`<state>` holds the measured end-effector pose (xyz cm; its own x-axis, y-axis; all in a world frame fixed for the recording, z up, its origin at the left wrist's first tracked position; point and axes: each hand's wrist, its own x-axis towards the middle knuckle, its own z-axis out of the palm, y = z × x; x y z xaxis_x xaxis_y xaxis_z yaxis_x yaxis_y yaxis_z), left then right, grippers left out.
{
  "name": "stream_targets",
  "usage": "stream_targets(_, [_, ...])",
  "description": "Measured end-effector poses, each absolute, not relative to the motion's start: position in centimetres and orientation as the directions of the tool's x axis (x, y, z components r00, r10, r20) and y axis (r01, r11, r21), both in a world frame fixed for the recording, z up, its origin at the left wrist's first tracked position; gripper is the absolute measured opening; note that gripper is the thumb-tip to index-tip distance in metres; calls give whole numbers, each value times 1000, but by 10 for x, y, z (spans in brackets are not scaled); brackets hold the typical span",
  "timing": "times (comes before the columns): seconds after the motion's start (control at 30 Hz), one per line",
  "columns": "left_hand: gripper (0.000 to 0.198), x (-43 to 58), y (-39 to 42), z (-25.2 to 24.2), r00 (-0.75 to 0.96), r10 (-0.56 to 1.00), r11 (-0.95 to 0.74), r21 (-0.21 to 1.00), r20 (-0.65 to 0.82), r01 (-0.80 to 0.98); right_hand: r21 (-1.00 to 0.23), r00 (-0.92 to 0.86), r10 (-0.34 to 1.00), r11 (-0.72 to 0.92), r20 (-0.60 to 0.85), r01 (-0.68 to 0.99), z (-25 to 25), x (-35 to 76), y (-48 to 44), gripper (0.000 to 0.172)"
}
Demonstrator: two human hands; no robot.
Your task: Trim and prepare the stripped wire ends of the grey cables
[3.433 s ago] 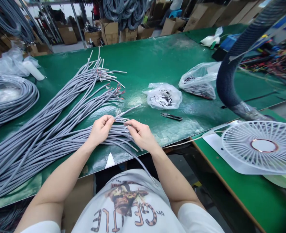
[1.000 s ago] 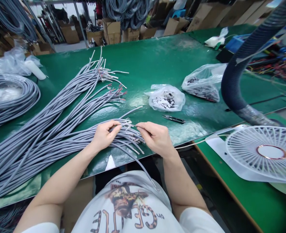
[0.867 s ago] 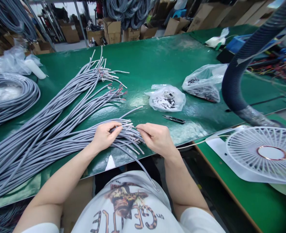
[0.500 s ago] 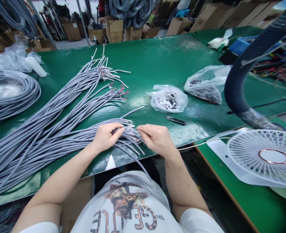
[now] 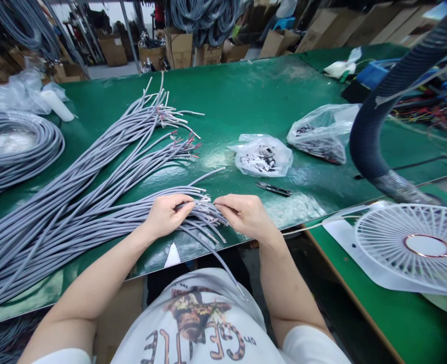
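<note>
My left hand (image 5: 169, 215) is closed in a pinch on a grey cable, close to its stripped end. Facing it, my right hand (image 5: 245, 215) pinches at the tip of the same cable end; the fine wires between the fingertips are too small to make out. Under both hands lies a bundle of grey cables (image 5: 113, 222), their stripped ends fanned out near the table's front edge. Two more cable bunches (image 5: 132, 119) run behind it, with white and red wire ends showing. Thread snips (image 5: 273, 189) rest on the table beyond my right hand.
A clear bag of small black and white parts (image 5: 264, 156) sits behind the snips, with a second bag (image 5: 321, 134) to its right. A thick black hose (image 5: 375, 116) bends down at the right, above a white fan (image 5: 412, 247). Coiled cable (image 5: 52, 146) lies at left.
My right hand has shifted very slightly right and down at the cable end. My left hand keeps its pinch in nearly the same place.
</note>
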<state>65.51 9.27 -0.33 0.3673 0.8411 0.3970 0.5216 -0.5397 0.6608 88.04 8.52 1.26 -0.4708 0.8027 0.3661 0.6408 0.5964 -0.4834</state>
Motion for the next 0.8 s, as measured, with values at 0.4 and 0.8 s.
stream_targets(0.4, [18, 654, 93, -2, 393, 833, -549, 665, 389, 506, -568, -516, 778, 620, 358, 541, 9, 885, 96, 20])
stream_targets(0.8, [20, 653, 94, 3, 395, 850, -512, 723, 348, 463, -755, -482, 799, 553, 361, 351, -5, 879, 107, 16])
